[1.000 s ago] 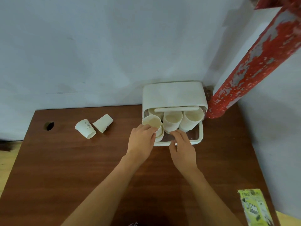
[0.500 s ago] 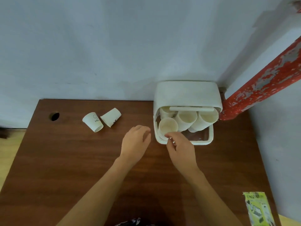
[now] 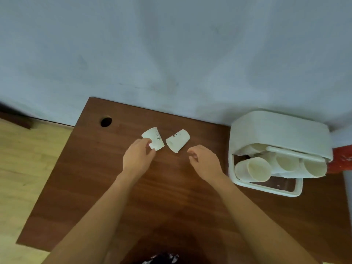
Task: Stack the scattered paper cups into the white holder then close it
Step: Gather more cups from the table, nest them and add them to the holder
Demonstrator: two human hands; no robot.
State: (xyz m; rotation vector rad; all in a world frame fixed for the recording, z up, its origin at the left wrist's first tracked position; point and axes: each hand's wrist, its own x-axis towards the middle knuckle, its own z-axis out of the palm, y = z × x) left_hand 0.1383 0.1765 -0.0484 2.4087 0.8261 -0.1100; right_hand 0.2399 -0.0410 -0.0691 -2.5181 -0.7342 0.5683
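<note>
Reaching up the dark brown wooden table (image 3: 190, 197) from six o'clock, both bare forearms ran toward two loose white paper cups lying on their sides near the far edge. The left hand (image 3: 137, 157) had its fingers curled round the lower rim of the left paper cup with dark lettering (image 3: 155, 138), thumb and fingertips touching it while the cup lay on the wood. The right hand (image 3: 204, 161) hovered just at four o'clock of the second plain white paper cup (image 3: 177, 140), fingers loosely bent, grasping nothing and not touching the cup. The two cups lay just beside each other, apart by a narrow gap, the second with its mouth turned toward seven o'clock. At three o'clock of the hands stood the white plastic cup holder (image 3: 280, 130), its lid raised and open, with several cream paper cups (image 3: 259, 170) lying inside, mouths facing the viewer. A round cable hole (image 3: 106, 121) sat at ten o'clock of the left cup.
</note>
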